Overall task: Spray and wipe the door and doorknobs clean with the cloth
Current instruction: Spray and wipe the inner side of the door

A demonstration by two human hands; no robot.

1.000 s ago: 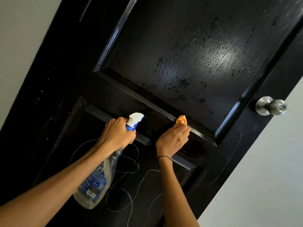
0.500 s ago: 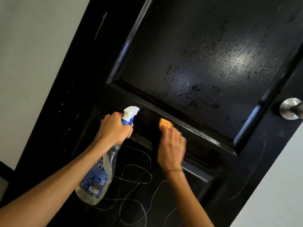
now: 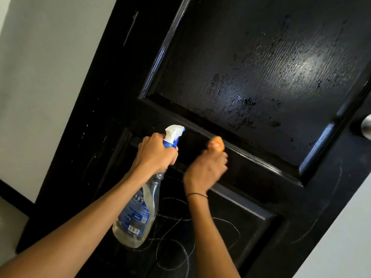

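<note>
1. Black panelled door (image 3: pixel 261 67), upper panel wet-streaked; chalk scribbles on the lower panel; grey wall (image 3: pixel 40 77) beside.
2. Left hand (image 3: pixel 154 153) grips spray bottle (image 3: pixel 138 213).
3. Right hand (image 3: pixel 204 169) pinches orange cloth (image 3: pixel 217 144) against the middle rail.
4. Doorknob (image 3: pixel 367 129) at right edge.

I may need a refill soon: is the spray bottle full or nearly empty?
Nearly empty. The clear spray bottle, gripped by the left hand, shows liquid pooled only at its lowest end.

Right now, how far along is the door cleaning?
Early to midway, I'd judge. Done: the upper panel glistens wet. In hand: the right hand rubs an orange cloth on the rail under that panel, while the left hand grips the spray bottle. Left: chalk-like scribbles on the lower panel, and the doorknob.
</note>
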